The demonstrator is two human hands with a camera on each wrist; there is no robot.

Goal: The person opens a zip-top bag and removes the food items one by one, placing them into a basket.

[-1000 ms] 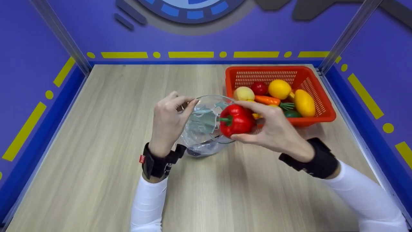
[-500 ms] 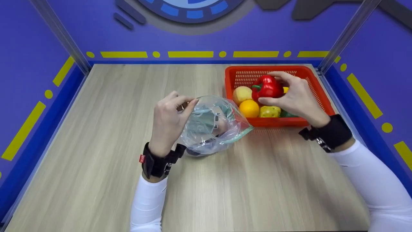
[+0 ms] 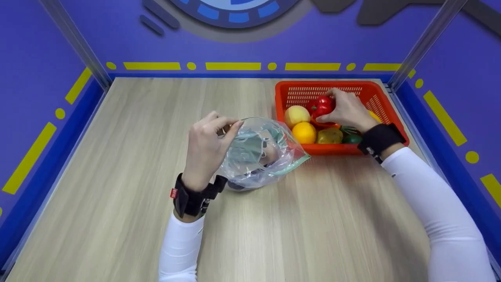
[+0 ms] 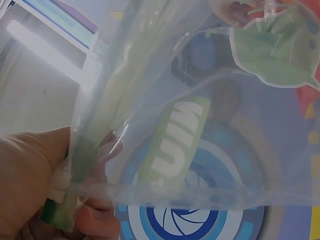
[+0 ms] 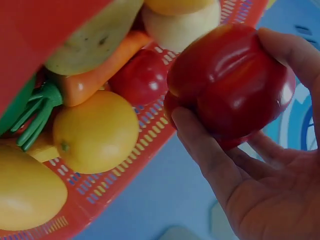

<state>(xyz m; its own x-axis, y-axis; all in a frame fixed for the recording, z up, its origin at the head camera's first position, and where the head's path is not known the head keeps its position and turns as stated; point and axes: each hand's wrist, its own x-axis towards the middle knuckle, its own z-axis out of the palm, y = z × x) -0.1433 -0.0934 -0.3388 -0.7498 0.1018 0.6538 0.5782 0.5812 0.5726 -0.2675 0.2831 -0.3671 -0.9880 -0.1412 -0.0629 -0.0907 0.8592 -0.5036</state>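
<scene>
My left hand (image 3: 207, 145) pinches the rim of a clear plastic zip bag (image 3: 250, 166) between thumb and fingers. In the left wrist view the bag's green zip strip (image 4: 95, 145) runs up from those fingers, and a printed label (image 4: 175, 140) shows on the film. Dark contents show faintly low in the bag. My right hand (image 3: 348, 111) reaches down into the red basket (image 3: 332, 149) and grips a red bell pepper (image 3: 324, 106). Fingers and thumb curl round the pepper (image 5: 232, 82) in the right wrist view, beside the other produce.
Around the pepper in the basket lie a peach (image 3: 297, 115), an orange (image 3: 304, 132), a yellow-green fruit (image 3: 329, 136), a carrot (image 5: 107, 67), a lemon (image 5: 95, 132) and a mango (image 5: 30, 187). Purple-blue walls (image 3: 250, 51) enclose the wooden table (image 3: 156, 129).
My right hand has carried the bell pepper from the bag's mouth rightward and down into the basket. The bag's right corner has dropped outward. My left hand stays in place.
</scene>
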